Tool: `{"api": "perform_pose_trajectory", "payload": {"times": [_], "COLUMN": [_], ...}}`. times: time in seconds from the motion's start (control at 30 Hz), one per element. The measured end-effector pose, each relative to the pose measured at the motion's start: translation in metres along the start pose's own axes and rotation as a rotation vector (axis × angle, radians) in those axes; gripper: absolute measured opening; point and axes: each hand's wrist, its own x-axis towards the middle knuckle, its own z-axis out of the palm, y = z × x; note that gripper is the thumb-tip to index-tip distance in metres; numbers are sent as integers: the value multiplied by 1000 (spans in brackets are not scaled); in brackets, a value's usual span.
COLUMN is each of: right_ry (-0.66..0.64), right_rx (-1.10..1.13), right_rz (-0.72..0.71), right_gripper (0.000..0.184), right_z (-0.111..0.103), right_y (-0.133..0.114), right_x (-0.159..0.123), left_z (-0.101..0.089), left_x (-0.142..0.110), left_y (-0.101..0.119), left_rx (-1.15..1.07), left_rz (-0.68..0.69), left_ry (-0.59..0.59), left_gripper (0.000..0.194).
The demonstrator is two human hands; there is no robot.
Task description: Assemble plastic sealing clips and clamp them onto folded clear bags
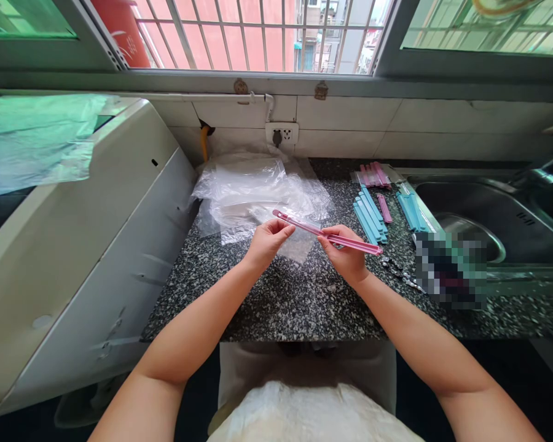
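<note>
A long pink bag sealing clip is held slantwise above the counter, its rounded end up at the left and its wider, grooved part at the right. My right hand is closed around it near the middle, thumb and fingers pinching it. My left hand is closed in a pinch at the clip's thinner left part; whether it also grips plastic film is hard to tell. Right behind both hands lies a heap of clear plastic bags, one bag's edge reaching below the clip.
Right of my hands lie blue sealing clips, another blue bundle, a short pink clip and a pink bundle. A sink is at the right, a white appliance at the left, a wall socket behind.
</note>
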Motion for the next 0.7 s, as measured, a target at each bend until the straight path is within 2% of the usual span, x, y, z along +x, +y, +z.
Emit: {"api": "perform_pose_trajectory", "payload": {"times": [0.37, 0.7], "right_ry": [-28, -40], "right_rx": [0, 35], "right_rz": [41, 16], "right_gripper": [10, 8], "right_z": [-1, -1], "right_y": [-2, -2], "right_x": [0, 0], "left_z": [-1, -3], "left_x": [3, 5], "left_y": [-2, -1], "left_rx": [-144, -187], "left_rz": [-130, -166], "left_ry": [-54, -76], "left_gripper": [35, 37]}}
